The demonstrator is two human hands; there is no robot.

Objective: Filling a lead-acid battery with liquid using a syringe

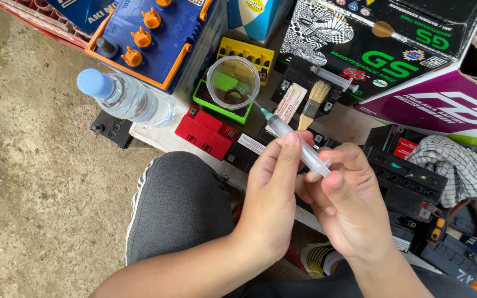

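We hold one clear syringe (296,144) between both hands above our knee: our left hand (274,190) pinches its barrel with closed fingers, and our right hand (349,201) is clamped on the plunger end. Its teal-tipped needle points toward the single round clear cup (233,81), so we judge that we are drawing or dosing liquid, and the next move calls for a steady needle tip and slow thumb pressure. We count two syringes, the second (335,78) lying on a black box, one paintbrush (311,104), one capped water bottle (125,98) and one red battery (206,132).
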